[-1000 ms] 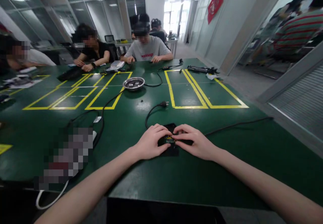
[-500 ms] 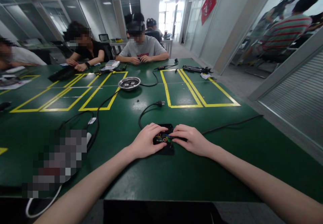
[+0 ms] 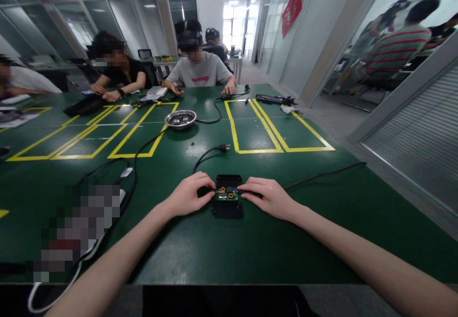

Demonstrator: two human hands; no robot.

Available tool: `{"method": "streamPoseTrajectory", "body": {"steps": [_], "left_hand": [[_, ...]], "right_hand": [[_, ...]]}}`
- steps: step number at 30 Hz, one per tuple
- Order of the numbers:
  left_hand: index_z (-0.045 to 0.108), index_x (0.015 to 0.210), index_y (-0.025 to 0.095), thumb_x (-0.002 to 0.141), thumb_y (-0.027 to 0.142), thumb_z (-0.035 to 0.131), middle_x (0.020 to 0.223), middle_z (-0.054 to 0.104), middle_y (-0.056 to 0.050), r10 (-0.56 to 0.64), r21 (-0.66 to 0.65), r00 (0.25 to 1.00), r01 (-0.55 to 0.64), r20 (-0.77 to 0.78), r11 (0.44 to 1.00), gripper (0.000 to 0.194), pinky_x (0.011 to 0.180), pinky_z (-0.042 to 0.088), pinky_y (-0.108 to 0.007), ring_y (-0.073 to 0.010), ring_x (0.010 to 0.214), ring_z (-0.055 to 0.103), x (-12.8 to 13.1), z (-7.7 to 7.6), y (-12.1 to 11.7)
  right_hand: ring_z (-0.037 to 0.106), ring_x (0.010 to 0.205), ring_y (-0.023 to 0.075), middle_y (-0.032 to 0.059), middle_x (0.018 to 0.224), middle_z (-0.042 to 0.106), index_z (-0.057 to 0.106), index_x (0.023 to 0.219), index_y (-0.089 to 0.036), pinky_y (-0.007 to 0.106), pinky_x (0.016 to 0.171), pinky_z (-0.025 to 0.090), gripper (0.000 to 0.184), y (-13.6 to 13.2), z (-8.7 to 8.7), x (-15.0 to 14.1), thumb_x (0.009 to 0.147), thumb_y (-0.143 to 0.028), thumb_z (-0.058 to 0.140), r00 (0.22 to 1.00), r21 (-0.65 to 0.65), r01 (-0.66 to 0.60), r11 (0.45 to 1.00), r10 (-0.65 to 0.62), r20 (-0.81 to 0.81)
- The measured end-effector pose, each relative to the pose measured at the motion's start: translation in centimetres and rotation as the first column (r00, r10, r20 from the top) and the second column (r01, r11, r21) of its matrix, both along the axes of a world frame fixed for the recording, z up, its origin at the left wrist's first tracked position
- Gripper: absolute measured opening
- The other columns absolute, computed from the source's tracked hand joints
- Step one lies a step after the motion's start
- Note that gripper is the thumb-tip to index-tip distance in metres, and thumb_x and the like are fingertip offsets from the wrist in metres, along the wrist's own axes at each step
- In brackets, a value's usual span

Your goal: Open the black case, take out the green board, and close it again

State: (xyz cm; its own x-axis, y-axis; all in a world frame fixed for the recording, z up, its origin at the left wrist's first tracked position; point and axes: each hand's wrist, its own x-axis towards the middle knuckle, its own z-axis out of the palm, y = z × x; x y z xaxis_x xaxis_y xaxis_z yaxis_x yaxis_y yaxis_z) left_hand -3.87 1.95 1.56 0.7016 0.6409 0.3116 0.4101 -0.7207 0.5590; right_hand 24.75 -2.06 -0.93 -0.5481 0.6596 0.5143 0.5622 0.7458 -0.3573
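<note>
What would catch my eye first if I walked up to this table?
Probably the small green circuit board in an open black case, between the left hand and the right hand, near the table's front edge. Beyond it, bright yellow tape outlines mark the dark green tabletop, and a shiny metal bowl sits left of centre.
</note>
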Motion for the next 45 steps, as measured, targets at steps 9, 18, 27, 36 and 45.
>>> {"method": "streamPoseTrajectory", "body": {"steps": [9, 18, 27, 36, 45], "left_hand": [[0.073, 0.085, 0.014, 0.087, 0.032, 0.072, 0.069, 0.06, 0.002, -0.037, -0.445, 0.994, 0.08, 0.104, 0.892, 0.018, 0.057, 0.04, -0.022, -0.0101, 0.06, 0.05, -0.5, 1.8, -0.7], [0.078, 0.087, 0.016, 0.088, 0.027, 0.069, 0.082, 0.068, -0.004, -0.088, -0.368, 0.996, 0.081, -0.001, 0.926, 0.014, 0.059, 0.043, -0.022, -0.0124, 0.067, 0.058, -0.5, 1.5, -1.0], [0.078, 0.094, 0.018, 0.098, 0.028, 0.063, 0.084, 0.07, -0.004, -0.062, -0.147, 0.996, 0.053, -0.059, 0.988, 0.019, 0.065, 0.046, -0.023, -0.014, 0.071, 0.063, -0.3, 0.9, -0.9], [0.077, 0.101, 0.019, 0.103, 0.023, 0.053, 0.095, 0.072, -0.007, -0.113, 0.059, 0.984, 0.122, -0.138, 0.991, 0.025, 0.076, 0.051, -0.028, -0.0182, 0.084, 0.067, -0.5, 0.8, -1.2], [0.076, 0.103, 0.021, 0.097, 0.022, 0.057, 0.113, 0.07, -0.011, -0.004, 0.29, 0.98, 0.062, -0.199, 0.955, 0.02, 0.09, 0.053, -0.04, -0.0246, 0.098, 0.066, -0.2, 0.5, -1.3]], "right_hand": [[0.072, 0.074, 0.0158, 0.0073, 0.088, 0.077, 0.073, 0.11, -0.018, 0.026, 0.065, 0.057, 0.014, -1.3, 1.1, -0.4, 0.102, -0.022, 0.063, 0.971, 0.14, -0.13, 0.982, 0.155, -0.183], [0.071, 0.07, 0.0164, 0.0064, 0.084, 0.076, 0.075, 0.101, -0.018, 0.026, 0.061, 0.053, 0.016, -1.4, 0.6, -0.4, 0.102, -0.024, 0.06, 0.988, 0.019, -0.154, 0.988, 0.154, -0.006], [0.071, 0.077, 0.0173, 0.0069, 0.092, 0.075, 0.07, 0.103, -0.017, 0.026, 0.065, 0.05, 0.015, -0.6, 0.9, 0.5, 0.098, -0.03, 0.065, 0.987, -0.005, -0.13, 0.992, 0.13, 0.093], [0.067, 0.076, 0.0165, 0.0064, 0.092, 0.073, 0.07, 0.1, -0.018, 0.027, 0.067, 0.046, 0.019, -0.4, 0.6, 0.8, 0.104, -0.033, 0.059, 0.97, 0.04, -0.144, 0.989, 0.133, 0.202], [0.061, 0.096, 0.024, 0.01, 0.1, 0.07, 0.073, 0.096, -0.019, 0.038, 0.083, 0.049, 0.014, 0.1, 1.6, 0.8, 0.097, -0.033, 0.07, 0.971, 0.033, -0.055, 0.998, 0.046, 0.234]]}}
